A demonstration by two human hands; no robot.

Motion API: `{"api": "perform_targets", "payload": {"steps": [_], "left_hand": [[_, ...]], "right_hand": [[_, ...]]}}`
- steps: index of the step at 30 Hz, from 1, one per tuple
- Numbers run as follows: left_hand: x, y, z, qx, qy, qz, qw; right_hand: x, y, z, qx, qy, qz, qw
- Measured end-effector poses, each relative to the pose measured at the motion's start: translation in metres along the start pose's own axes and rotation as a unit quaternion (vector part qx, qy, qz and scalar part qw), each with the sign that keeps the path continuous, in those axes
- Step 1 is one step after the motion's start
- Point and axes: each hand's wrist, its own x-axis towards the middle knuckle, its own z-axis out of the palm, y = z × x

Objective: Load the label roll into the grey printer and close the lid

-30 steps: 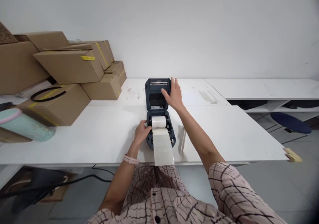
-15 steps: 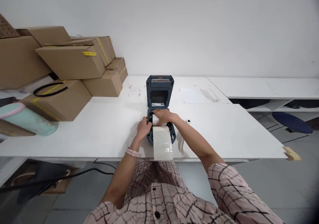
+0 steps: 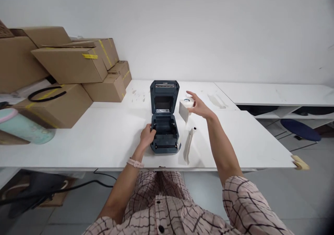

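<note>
A dark blue label printer stands on the white table with its lid raised, and its roll bay holds no roll. My left hand is closed on the printer's left edge, thumb over the rim. To the right of the printer, my right hand grips a white label roll between thumb and fingers, with a loose strip hanging from it. Below that hand, a narrow roll with a curled paper strip lies on the table near the printer's right side.
Several cardboard boxes are piled on the left, one with a black ring on top. A mint tumbler leans at the left edge. A blue stool stands at the right. The table's front edge is close to me.
My right hand has lifted the label roll out of the printer and carried it to the right. My left hand has stayed at the printer's left edge.
</note>
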Motion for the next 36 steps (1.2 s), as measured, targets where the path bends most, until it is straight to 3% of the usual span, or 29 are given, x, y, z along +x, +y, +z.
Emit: {"api": "perform_targets", "payload": {"steps": [5,10,15,18,22,24,27,31,34,36], "left_hand": [[0.005,-0.007,0.004,-0.024,0.006,0.001,1.0],[0.008,-0.011,0.005,-0.015,0.006,0.005,1.0],[0.008,-0.013,0.006,-0.038,0.013,0.016,0.999],[0.007,-0.013,0.006,-0.044,0.009,0.022,0.999],[0.007,-0.013,0.007,-0.05,0.015,0.024,0.998],[0.007,-0.014,0.008,-0.078,0.014,0.023,0.997],[0.005,-0.016,0.011,-0.136,0.017,0.017,0.99],[0.004,-0.018,0.015,-0.183,0.039,0.006,0.982],[0.002,-0.018,0.016,-0.193,0.042,0.001,0.98],[0.002,-0.018,0.015,-0.187,0.045,-0.002,0.981]], "right_hand": [[0.01,0.067,0.023,0.053,0.06,0.126,0.989],[0.0,0.098,0.044,0.097,0.075,0.175,0.977],[-0.06,0.102,0.028,0.164,0.092,0.159,0.969],[-0.109,0.1,0.026,0.206,0.04,0.149,0.966],[-0.14,0.077,0.037,0.181,-0.07,0.187,0.963],[-0.135,0.05,0.039,0.202,-0.093,0.126,0.967],[-0.105,-0.001,0.044,0.204,-0.171,0.003,0.964],[-0.049,-0.047,0.077,-0.018,-0.258,-0.044,0.965],[-0.02,-0.048,0.113,-0.192,-0.287,-0.049,0.937],[-0.013,-0.042,0.13,-0.25,-0.31,-0.046,0.916]]}}
